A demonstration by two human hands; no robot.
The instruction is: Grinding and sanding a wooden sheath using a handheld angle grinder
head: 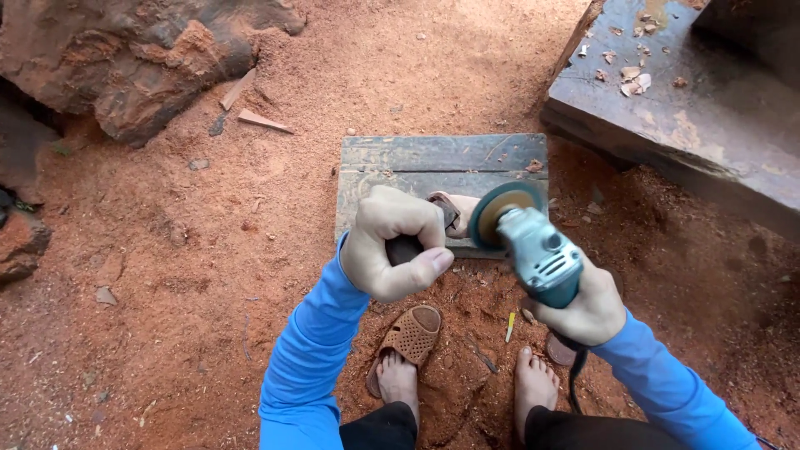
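Your grinder (540, 254) glossy teal plastic with matt grey metal head, rough sanding disc (502, 213), weathered wooden board (442, 167) under it, your rubber sandal (408, 337) perforated, ground (208, 250) powdery red sawdust

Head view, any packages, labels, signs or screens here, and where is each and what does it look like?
None show: no packages, signs or screens.
Grinder: in the right hand, grey and teal body, round disc; no label can be made out.
Left hand: closed on a small dark piece over the grey plank.
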